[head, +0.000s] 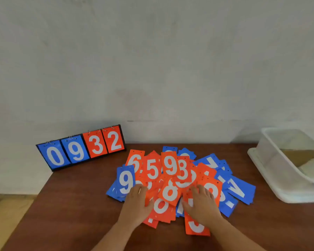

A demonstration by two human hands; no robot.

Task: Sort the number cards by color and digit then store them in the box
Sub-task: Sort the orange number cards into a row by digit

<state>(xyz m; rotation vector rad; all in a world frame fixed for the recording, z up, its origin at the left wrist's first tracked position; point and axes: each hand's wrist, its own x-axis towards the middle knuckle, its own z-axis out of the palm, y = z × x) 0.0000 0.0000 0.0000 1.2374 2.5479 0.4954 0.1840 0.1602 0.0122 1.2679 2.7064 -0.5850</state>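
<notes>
The left hand [136,201] and right hand [202,205] are lying flat, fingers straight, gripping nothing, on jumbled number cards [152,169]; the scoreboard [96,144] is showing 0932.

A messy pile of red and blue cards with big white numbers [170,167] lies in the lower middle of the frame on a dark brown wooden table [71,205]. The left hand [135,205] and the right hand [202,207] both rest flat on the near side of the pile. At the middle left stands a black flip board [80,149] showing blue 0 and 9 and red 3 and 2, and at the right edge sits a milky white plastic box [272,169], apart from the pile.
</notes>
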